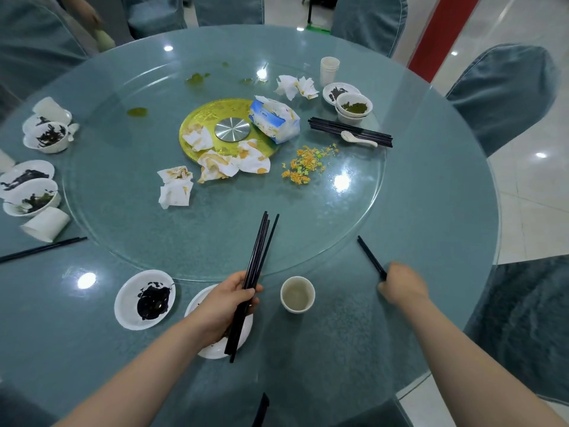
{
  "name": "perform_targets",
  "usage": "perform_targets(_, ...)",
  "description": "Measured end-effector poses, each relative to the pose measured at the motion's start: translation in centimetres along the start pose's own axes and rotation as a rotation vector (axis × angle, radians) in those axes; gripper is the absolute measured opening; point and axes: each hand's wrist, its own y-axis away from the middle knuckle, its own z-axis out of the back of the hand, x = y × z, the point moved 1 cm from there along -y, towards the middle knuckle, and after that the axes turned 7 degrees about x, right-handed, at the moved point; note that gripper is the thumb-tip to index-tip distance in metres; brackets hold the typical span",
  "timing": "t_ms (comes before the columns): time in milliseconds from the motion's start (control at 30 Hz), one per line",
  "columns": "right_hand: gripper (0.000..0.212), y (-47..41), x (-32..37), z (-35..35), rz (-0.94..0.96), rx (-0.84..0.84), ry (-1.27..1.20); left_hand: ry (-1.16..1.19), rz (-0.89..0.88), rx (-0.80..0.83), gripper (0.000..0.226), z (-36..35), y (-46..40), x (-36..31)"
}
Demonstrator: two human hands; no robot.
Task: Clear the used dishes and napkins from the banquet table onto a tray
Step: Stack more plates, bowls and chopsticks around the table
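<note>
Chopsticks (pixel 257 272) were bunched in our left hand (pixel 226 298), just left of the paper cup (pixel 297 294). Our right hand (pixel 401 286), right of that cup, was pinching another pair (pixel 371 257) off the bench (pixel 431 195). Probably best to lift it clean, then merge both bundles. Tissue pack (pixel 274 120) print beyond the cup was unreadable.

The right hand (pixel 401 283) is blurred, hiding the near end of its chopsticks (pixel 371 257).

Teal glass-topped table (pixel 415 211), black chopsticks (pixel 257 257), white plate (pixel 129 303) smeared black at lower left, gold centre disc (pixel 215 112), orange-stained white napkins (pixel 175 186), blue-white tissue pack (pixel 274 118)
</note>
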Motion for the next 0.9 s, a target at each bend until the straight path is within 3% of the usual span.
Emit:
perform_targets(300,0.019,2.0,1.0,0.1,0.054,-0.167,-0.224,0.091,-0.049,-0.124,0.023,1.2,-0.5,-1.4)
perform_targets(500,0.011,3.8,6.4,3.3,0.163,-0.202,-0.496,0.151,-0.058,-0.106,0.026,1.4,0.0,-1.4)
perform_targets(733,0.014,9.1,17.9,6.3,0.364,0.072,-0.732,0.197,-0.083,-0.084,0.023,0.2,0.0,-2.1)
perform_targets(900,0.012,12.4,22.2,5.2,0.438,0.119,-0.564,0.338,-0.102,-0.037,0.027,-0.7,0.6,-2.8)
